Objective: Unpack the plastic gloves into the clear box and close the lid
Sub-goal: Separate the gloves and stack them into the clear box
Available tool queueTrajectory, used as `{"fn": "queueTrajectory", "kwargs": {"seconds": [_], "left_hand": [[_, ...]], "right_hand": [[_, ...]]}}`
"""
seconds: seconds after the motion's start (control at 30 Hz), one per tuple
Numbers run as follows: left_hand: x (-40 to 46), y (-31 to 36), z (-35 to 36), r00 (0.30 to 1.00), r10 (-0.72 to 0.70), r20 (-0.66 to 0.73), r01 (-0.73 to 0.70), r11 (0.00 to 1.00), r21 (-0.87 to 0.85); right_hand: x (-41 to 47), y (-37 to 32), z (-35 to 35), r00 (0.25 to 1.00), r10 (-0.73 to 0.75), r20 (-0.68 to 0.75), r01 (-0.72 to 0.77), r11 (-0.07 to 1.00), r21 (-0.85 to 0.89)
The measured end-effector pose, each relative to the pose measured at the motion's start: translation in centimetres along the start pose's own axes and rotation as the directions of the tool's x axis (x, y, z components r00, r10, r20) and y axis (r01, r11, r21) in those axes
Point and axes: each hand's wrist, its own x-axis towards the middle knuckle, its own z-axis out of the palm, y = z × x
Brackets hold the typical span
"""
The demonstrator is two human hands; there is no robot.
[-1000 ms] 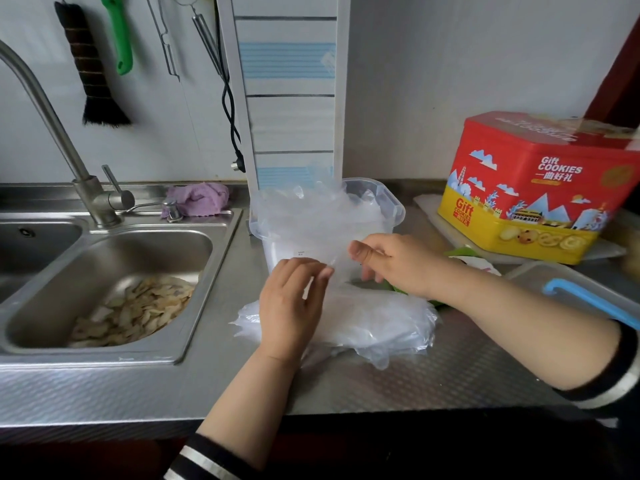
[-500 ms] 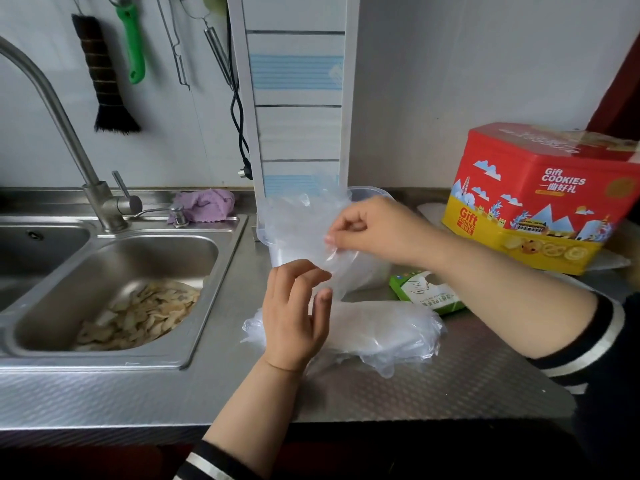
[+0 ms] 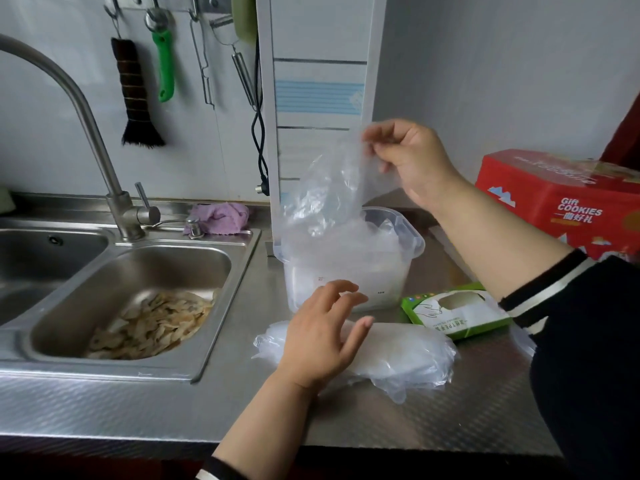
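My right hand [image 3: 407, 161] pinches a thin clear plastic glove [image 3: 322, 192] by its top edge and holds it up over the clear box [image 3: 410, 240]. The box stands open on the steel counter, with several gloves lying loosely inside and spilling over its rim. My left hand [image 3: 322, 336] hovers with fingers spread over a pile of clear gloves [image 3: 408, 355] lying on the counter in front of the box. It holds nothing. The green and white glove packet [image 3: 457, 315] lies opened to the right of the pile. I see no lid.
A steel sink [image 3: 131, 268] with pale peelings sits to the left, beside a tap [image 3: 86, 109] and a purple cloth [image 3: 218, 218]. A red cookie tin [image 3: 561, 202] stands at the right. A brush and utensils hang on the wall.
My right hand has lifted one glove from the pile up above the box. My left hand has let go of it and opened over the pile.
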Motion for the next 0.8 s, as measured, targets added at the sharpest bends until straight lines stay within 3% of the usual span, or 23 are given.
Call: {"fn": "queueTrajectory", "kwargs": {"seconds": [0.17, 0.27, 0.43, 0.53, 0.67, 0.8], "left_hand": [[0.0, -0.3, 0.4, 0.994, -0.045, 0.103, 0.042, 0.999, 0.027], [0.0, -0.5, 0.7, 0.991, -0.047, 0.122, 0.044, 0.999, 0.028], [-0.1, -0.5, 0.9, 0.978, -0.017, 0.207, 0.019, 1.0, -0.005], [-0.1, -0.5, 1.1, 0.968, -0.003, 0.25, 0.002, 1.0, 0.004], [-0.1, -0.8, 1.5, 0.963, 0.01, 0.271, -0.022, 0.999, 0.04], [0.0, -1.2, 1.9, 0.979, 0.013, 0.205, -0.021, 0.999, 0.036]], "right_hand": [[-0.8, 5.3, -0.4, 0.952, 0.303, 0.028, -0.269, 0.88, -0.391], [-0.7, 7.4, -1.0, 0.936, 0.351, 0.021, -0.281, 0.785, -0.552], [-0.6, 8.4, -1.6, 0.932, 0.334, 0.144, -0.063, 0.538, -0.84], [-0.8, 8.8, -1.9, 0.896, 0.392, 0.21, 0.038, 0.403, -0.914], [-1.7, 9.0, -2.2, 0.899, 0.368, 0.238, 0.108, 0.341, -0.934], [-2.4, 8.1, -2.1, 0.905, 0.32, 0.28, 0.199, 0.262, -0.944]]}}
